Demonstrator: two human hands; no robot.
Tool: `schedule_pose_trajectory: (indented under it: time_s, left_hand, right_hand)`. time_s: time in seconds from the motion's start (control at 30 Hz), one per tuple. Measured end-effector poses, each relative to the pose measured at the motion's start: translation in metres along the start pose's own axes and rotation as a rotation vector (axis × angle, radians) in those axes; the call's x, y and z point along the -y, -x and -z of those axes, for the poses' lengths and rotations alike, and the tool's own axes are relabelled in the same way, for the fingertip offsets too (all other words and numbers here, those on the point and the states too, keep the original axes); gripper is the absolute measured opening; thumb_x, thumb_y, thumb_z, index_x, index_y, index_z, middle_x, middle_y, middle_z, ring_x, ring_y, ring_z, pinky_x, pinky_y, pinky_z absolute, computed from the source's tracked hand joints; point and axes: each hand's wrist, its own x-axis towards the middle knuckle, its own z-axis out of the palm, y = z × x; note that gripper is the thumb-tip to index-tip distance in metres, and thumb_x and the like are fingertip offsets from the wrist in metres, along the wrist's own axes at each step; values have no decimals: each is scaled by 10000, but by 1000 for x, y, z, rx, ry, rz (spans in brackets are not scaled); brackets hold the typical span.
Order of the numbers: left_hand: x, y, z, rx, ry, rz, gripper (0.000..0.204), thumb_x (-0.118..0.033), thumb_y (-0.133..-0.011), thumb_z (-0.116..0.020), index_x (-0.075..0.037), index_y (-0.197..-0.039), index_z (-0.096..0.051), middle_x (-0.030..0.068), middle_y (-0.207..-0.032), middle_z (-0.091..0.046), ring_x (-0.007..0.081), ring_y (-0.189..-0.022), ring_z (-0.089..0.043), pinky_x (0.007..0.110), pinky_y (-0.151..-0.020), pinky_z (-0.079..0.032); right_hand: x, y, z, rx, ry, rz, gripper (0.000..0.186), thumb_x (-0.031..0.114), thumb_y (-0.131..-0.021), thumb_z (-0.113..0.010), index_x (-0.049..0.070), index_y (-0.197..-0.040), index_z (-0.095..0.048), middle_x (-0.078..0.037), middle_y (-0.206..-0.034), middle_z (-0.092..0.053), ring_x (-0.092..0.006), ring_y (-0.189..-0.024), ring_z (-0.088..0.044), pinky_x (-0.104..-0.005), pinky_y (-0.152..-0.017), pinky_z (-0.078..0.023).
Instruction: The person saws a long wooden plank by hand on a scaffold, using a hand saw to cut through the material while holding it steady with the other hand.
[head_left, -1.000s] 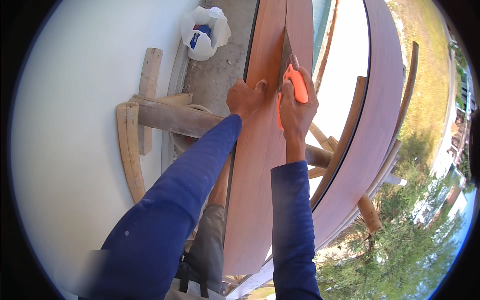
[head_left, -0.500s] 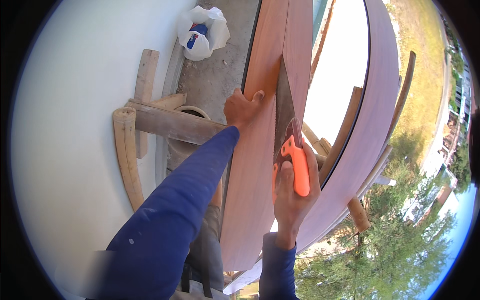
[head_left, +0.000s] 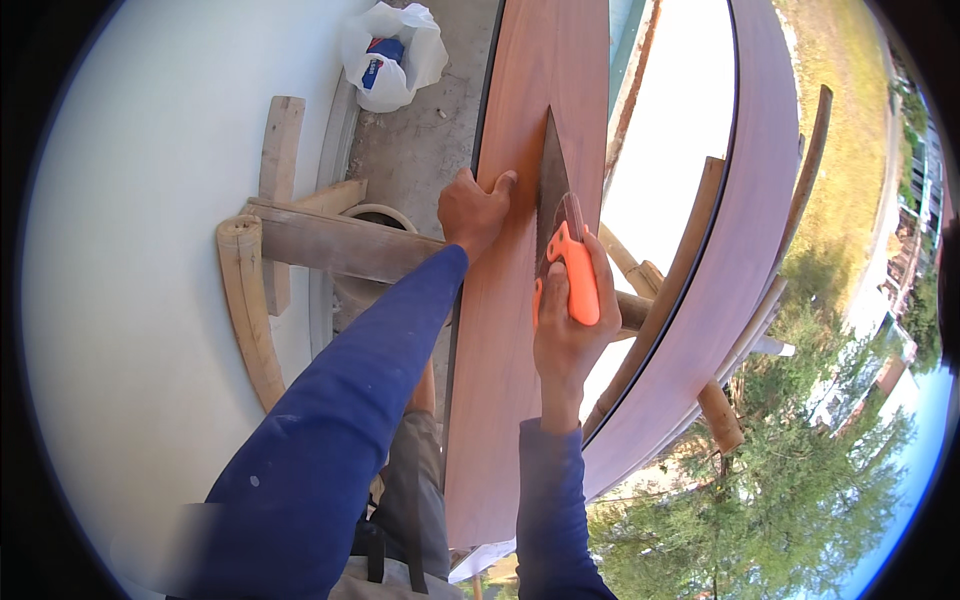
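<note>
My right hand (head_left: 572, 350) is wrapped round the orange handle of a handsaw (head_left: 571, 277). The saw's dark grey blade (head_left: 551, 185) points away from me and meets the long reddish-brown wooden plank (head_left: 500, 400), its far end narrowing to a point at the wood. Whether the rest of the blade is below the surface is hidden. My left hand (head_left: 474, 212) grips the plank's left edge, thumb lying on top and fingers curled over the side. That hand is left of the blade and apart from it.
A wooden support (head_left: 345, 240) with a rounded post (head_left: 243, 300) stands at left by the white wall (head_left: 150, 250). A white plastic bag (head_left: 420, 50) holding a blue item lies on the concrete floor. Another curved-looking plank (head_left: 730, 260) rests on round poles at right; trees (head_left: 740, 520) lie beyond.
The saw and my right hand have moved forward, away from me, and less of the blade shows. My left hand keeps its hold on the plank. The whole view has shifted slightly.
</note>
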Motion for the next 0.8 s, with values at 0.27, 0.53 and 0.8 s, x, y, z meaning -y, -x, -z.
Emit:
schedule_pose_trajectory:
  time_s: [0.27, 0.53, 0.8]
  left_hand:
    - [-2, -2, 3, 10, 1, 11, 651, -554, -839, -754, 69, -992, -645, 283, -941, -719, 432, -920, -722, 493, -824, -563]
    - [-3, -6, -1, -20, 28, 8, 660, -562, -802, -777, 83, -894, -673, 310, -880, -710, 443, -895, -720, 501, -800, -552]
    - [-5, -1, 6, -3, -19, -34, 618, -506, -838, -748, 92, -964, -656, 302, -937, -714, 443, -926, -715, 500, -844, -559]
  right_hand:
    - [5, -35, -5, 105, -14, 10, 432, 17, -958, -610, 8, -1389, -580, -126, -1198, -692, -209, -1039, -693, -317, -908, -544]
    - [65, 101, 72, 21, 68, -98, 486, -10, -930, -610, -67, -1409, -543, -195, -1288, -672, -249, -1136, -675, -368, -1011, -523]
    - [51, 130, 88, 9, 110, -84, 461, 16, -938, -644, -98, -1375, -552, -234, -1325, -661, -269, -1162, -681, -365, -965, -557]
